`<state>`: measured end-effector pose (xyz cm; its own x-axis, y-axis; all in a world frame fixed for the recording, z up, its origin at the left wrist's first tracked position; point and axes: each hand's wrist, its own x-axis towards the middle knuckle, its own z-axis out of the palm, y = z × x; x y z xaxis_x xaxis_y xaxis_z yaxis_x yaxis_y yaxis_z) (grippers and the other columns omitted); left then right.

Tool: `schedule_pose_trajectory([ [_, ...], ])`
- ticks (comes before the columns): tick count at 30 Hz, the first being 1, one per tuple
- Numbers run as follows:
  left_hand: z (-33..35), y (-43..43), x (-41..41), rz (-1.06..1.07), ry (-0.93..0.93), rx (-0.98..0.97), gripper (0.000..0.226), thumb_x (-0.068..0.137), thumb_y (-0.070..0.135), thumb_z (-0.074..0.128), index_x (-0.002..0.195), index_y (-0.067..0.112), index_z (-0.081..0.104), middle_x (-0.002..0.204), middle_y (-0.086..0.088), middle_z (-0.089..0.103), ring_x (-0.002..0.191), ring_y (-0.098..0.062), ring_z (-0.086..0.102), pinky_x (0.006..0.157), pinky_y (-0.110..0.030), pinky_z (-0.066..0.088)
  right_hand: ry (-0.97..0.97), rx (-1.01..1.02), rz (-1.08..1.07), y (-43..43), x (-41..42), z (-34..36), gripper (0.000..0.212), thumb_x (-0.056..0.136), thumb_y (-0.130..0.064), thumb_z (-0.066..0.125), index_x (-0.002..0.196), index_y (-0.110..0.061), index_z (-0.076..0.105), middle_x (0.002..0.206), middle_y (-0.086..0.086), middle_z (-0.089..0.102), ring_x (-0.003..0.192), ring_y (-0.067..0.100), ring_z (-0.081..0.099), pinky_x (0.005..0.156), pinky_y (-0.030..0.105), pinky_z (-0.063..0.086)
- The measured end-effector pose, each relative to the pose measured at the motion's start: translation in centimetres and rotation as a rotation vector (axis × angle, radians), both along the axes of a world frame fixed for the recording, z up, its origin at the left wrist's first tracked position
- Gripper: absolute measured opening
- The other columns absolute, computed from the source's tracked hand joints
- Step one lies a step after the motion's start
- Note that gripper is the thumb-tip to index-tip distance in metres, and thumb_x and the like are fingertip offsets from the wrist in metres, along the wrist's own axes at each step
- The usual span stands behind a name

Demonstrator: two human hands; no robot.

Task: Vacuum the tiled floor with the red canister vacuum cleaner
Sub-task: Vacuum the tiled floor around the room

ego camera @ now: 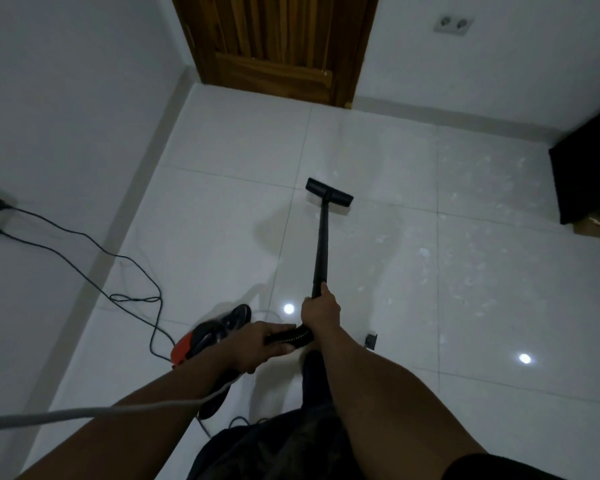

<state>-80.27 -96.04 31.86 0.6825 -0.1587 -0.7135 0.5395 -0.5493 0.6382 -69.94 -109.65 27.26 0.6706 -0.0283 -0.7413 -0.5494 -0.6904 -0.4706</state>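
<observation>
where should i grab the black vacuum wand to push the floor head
Take the wand at its near upper end, just ahead of the ribbed hose, coming from above and behind. It slopes down and away to the floor head, so a grip there pushes along its length.

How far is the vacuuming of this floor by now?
Done, it seems: the tiles left of the floor head show no specks. In hand: the right hand grips the wand, and the left hand holds the hose. Left: white specks cover the right side.
</observation>
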Motion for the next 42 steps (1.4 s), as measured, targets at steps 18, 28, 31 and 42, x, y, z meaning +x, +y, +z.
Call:
schedule_pose_trajectory([
  [18,2.6,-3.2,-25.5,-0.154,-0.02,-0.102,0.04,0.092,0.044,0.065,0.131,0.037,0.061,0.079,0.02,0.068,0.067,0.007,0.061,0.064,-0.022,0.049,0.025,-0.052,0.125,-5.1,-27.7,3.2,0.064,0.092,-0.012,0.047,0.154,-0.008,0.03,0.141,0.017,0.05,0.121,0.032,0.054,0.088,0.031,0.048],
  [28,-0.8,-4.8,-28.0,-0.091,0.04,-0.126,0.043,0.092,0.051,0.062,0.134,0.049,0.054,0.086,-0.016,0.068,0.061,-0.023,0.058,0.048,-0.027,0.049,0.069,-0.063,0.137,-6.7,-29.4,0.7,0.065,0.094,-0.012,0.048,0.155,-0.007,0.025,0.145,0.017,0.046,0.125,0.033,0.051,0.088,0.027,0.042],
  [31,-1.1,-5.3,-27.2,-0.071,0.033,-0.13,0.043,0.092,0.049,0.063,0.134,0.046,0.055,0.081,-0.017,0.066,0.061,-0.018,0.057,0.045,-0.022,0.045,0.068,-0.063,0.148,-6.9,-28.3,0.4,0.064,0.094,-0.013,0.048,0.154,-0.006,0.027,0.142,0.017,0.048,0.123,0.033,0.052,0.088,0.028,0.044],
  [42,-1.0,-7.4,-18.9,-0.044,0.039,-0.115,0.052,0.09,0.053,0.061,0.139,0.037,0.055,0.102,0.011,0.073,0.089,-0.01,0.071,0.083,-0.032,0.06,0.02,-0.1,0.199,-8.0,-19.4,-1.1,0.056,0.094,-0.009,0.047,0.148,-0.002,0.034,0.138,0.019,0.05,0.12,0.033,0.054,0.079,0.026,0.039],
])
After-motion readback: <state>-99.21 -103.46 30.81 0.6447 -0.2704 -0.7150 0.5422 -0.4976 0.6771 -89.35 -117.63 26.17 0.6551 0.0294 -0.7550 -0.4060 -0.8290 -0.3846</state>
